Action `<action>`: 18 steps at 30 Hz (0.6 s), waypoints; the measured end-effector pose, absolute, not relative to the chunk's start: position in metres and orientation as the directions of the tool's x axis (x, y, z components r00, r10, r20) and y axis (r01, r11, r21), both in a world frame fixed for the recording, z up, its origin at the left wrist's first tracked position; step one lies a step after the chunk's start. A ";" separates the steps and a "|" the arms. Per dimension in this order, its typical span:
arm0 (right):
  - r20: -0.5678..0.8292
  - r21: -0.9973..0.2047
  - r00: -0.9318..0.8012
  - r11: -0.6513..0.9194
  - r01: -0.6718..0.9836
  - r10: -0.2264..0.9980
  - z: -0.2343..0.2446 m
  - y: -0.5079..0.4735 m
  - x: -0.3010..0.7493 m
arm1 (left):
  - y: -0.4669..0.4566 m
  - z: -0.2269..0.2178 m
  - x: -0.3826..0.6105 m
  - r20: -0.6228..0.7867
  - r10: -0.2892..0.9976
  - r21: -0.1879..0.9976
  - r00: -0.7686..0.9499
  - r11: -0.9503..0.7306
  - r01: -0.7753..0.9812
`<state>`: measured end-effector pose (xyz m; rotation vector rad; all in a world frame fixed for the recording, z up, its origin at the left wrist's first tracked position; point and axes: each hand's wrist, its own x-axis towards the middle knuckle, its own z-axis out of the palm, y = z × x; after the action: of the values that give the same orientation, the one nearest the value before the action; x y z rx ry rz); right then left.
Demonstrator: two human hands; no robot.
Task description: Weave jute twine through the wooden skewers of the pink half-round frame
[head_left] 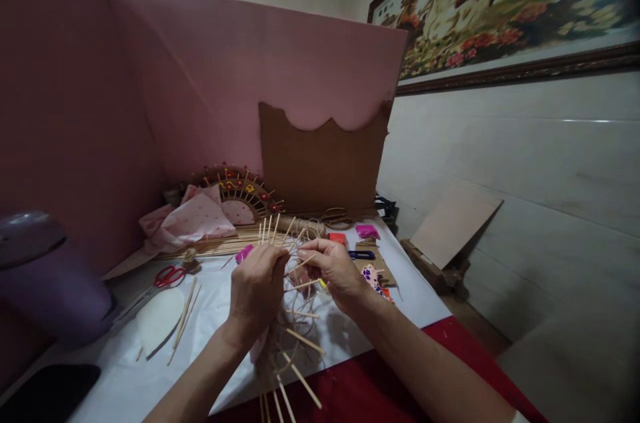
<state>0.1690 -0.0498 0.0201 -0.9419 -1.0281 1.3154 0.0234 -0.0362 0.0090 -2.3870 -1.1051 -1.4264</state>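
Two hands: our left hand closed on the stick frame, nearer it; right hand narrow beside, grip we cannot tell.
Stick frame: below our hands, running toward us, spokes fanning rightward.

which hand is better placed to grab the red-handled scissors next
Probably the left hand: the red-handled scissors lie on its side, nearer, while the right hand would have to reach across it. Both are busy among the sticks, though.

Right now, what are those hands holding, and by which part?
The left hand holds the stick-fringed piece by its far side. The right hand is at that side too; what it pinches, if anything, cannot be told.
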 end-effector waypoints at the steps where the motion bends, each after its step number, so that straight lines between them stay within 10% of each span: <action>1: 0.053 -0.956 -0.015 0.046 -0.289 0.998 0.020 -0.050 0.169 | -0.036 0.009 0.023 0.810 0.517 0.232 0.276 -0.715 0.659; 18: 0.114 -0.960 0.031 0.118 -0.254 0.993 0.023 -0.052 0.166 | -0.037 0.008 0.024 0.806 0.519 0.202 0.286 -0.695 0.690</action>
<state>0.1660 -0.0519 0.0235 -0.9420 -1.0600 1.2236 0.0239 -0.0368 0.0082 -2.3644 -1.1261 -1.3701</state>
